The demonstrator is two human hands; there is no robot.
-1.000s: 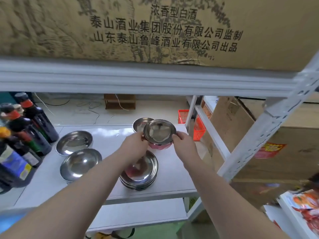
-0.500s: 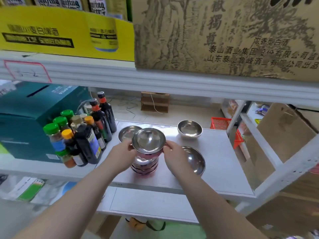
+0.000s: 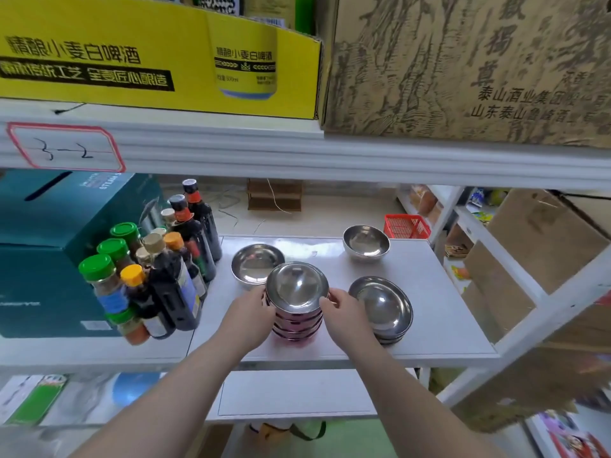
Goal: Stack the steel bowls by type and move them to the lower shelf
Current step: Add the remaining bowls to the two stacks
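Observation:
A stack of pink-sided steel bowls (image 3: 297, 314) stands near the front of the white shelf (image 3: 439, 319). My left hand (image 3: 249, 317) grips its left side and my right hand (image 3: 344, 314) grips its right side, at the top bowl. To the right lies a low stack of wide shallow steel bowls (image 3: 382, 307). One shallow steel bowl (image 3: 253, 264) sits behind the pink stack. A single deep steel bowl (image 3: 366, 242) stands at the back right. The lower shelf (image 3: 294, 395) shows beneath.
Several sauce and spice bottles (image 3: 158, 272) crowd the shelf's left, beside a teal box (image 3: 49, 252). A red basket (image 3: 407, 226) lies behind the shelf. Cardboard boxes (image 3: 535, 246) stand to the right. An upper shelf beam (image 3: 297, 157) runs overhead.
Both hands carried the pink-sided bowl leftward and lowered it onto the pink stack. The view swung left, bringing the bottles and teal box into sight.

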